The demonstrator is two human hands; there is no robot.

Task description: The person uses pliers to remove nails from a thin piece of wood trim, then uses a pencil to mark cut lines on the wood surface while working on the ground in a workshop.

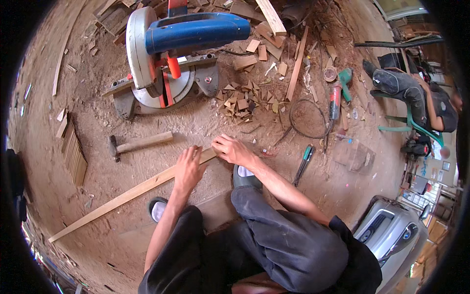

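Observation:
A long, pale wooden strip (pixel 122 197) lies diagonally in front of me, running from the lower left toward my hands. My left hand (pixel 190 167) grips it a short way from its upper end, fingers curled. At that end, my right hand (pixel 229 148) has its bent fingers closed on the wood. A hammer (pixel 147 141) with a wooden handle lies beyond the strip to the left. Green-and-black hand tools (pixel 304 162) rest right of my forearm. My shoes and dark-clad knees are below and beside the strip.
A blue mitre saw (pixel 196 36) stands ahead, beside piled wood offcuts (pixel 245 103). Stacked slats (pixel 73 152) lie left. Power tools (pixel 335 98) and cables lie right, near a person (pixel 416 98) seated on a green chair. A silver car's front (pixel 382 230) is at lower right.

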